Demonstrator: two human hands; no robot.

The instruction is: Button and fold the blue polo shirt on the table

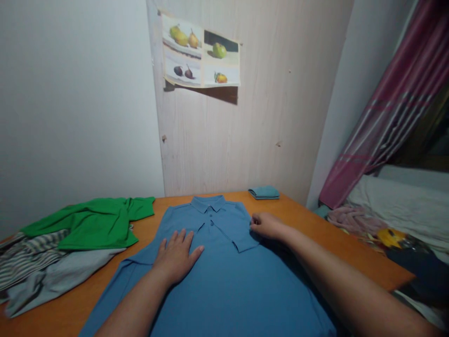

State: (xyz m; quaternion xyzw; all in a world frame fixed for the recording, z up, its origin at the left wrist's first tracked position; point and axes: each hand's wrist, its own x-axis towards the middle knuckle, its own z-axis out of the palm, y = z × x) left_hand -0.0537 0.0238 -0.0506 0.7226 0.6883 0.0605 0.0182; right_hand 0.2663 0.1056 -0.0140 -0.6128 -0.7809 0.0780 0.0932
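Note:
A blue collared polo shirt (224, 281) lies spread on the orange table, its collar at the far end and its buttons facing up. The sleeve on the right is folded inward across the chest. My left hand (177, 255) rests flat on the shirt's left chest with its fingers spread. At the right edge of the shirt, near the folded sleeve, my right hand (264, 225) is closed, its fingers pinching the blue fabric. The left sleeve runs under and beside my left forearm.
On the left of the table (298, 220) lies a pile with a green shirt (101, 220), a striped garment (31, 262) and a grey garment (66, 276). A folded blue-green cloth (264, 192) sits at the far edge. A bed with bedding (403, 210) stands right.

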